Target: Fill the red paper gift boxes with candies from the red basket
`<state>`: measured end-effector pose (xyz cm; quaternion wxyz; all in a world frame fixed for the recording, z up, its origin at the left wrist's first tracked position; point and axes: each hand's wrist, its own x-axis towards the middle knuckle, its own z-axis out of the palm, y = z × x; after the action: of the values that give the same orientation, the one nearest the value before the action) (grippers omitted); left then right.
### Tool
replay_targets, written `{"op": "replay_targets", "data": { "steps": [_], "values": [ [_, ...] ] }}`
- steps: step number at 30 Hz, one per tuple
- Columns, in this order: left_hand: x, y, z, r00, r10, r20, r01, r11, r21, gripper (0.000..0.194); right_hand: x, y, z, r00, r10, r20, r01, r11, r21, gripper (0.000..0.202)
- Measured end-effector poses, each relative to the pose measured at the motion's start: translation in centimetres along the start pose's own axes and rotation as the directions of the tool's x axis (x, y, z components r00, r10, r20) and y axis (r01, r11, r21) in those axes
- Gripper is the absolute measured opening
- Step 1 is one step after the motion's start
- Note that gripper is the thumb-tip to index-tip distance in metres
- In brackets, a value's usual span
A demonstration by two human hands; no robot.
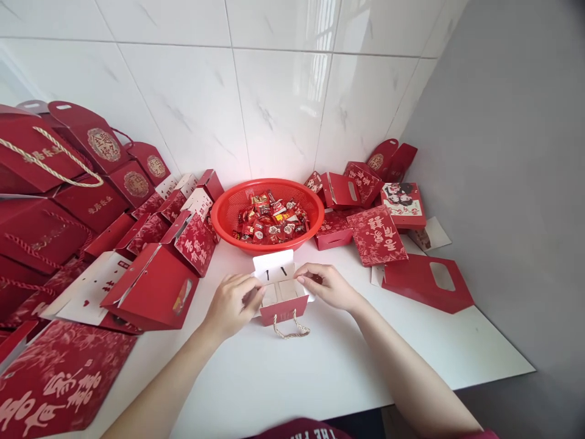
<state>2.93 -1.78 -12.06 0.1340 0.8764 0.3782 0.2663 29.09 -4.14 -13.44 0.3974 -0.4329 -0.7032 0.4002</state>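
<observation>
A small red gift box (284,310) with a white inside stands with its top open on the white table, between my two hands. Its white back flap (273,263) is raised and shows two dark slits. A twisted gold rope handle (292,333) hangs from its front. At the left edge of the box, my left hand (235,303) is closed with thumb and fingers pinched. My right hand (329,285) pinches the right edge near the back corner. The inside that shows looks bare, and part of each side is hidden by my fingers.
Behind the box stands a red plastic basket (219,235) of wrapped candies (274,222). Stacks of red gift boxes (158,286) crowd the left side. More red boxes (377,235) and a flat red carton (427,283) lie right. White tiled wall (283,110) rises behind.
</observation>
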Motion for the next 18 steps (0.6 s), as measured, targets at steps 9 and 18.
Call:
{"op": "replay_targets", "data": {
  "steps": [9, 18],
  "values": [
    [-0.7, -1.1, 2.7, 0.998, -0.052, 0.039, 0.062, 0.933, -0.354, 0.034, -0.4, 2.4, 2.2, 1.0, 0.02, -0.004, -0.019, 0.976, 0.218, 0.029],
    [-0.3, -1.9, 1.3, 0.988, 0.004, 0.158, 0.032, 0.975, -0.222, 0.073, -0.6, 1.7, 0.0, 0.977, -0.044, 0.21, 0.035, 0.998, 0.046, 0.071]
  ]
}}
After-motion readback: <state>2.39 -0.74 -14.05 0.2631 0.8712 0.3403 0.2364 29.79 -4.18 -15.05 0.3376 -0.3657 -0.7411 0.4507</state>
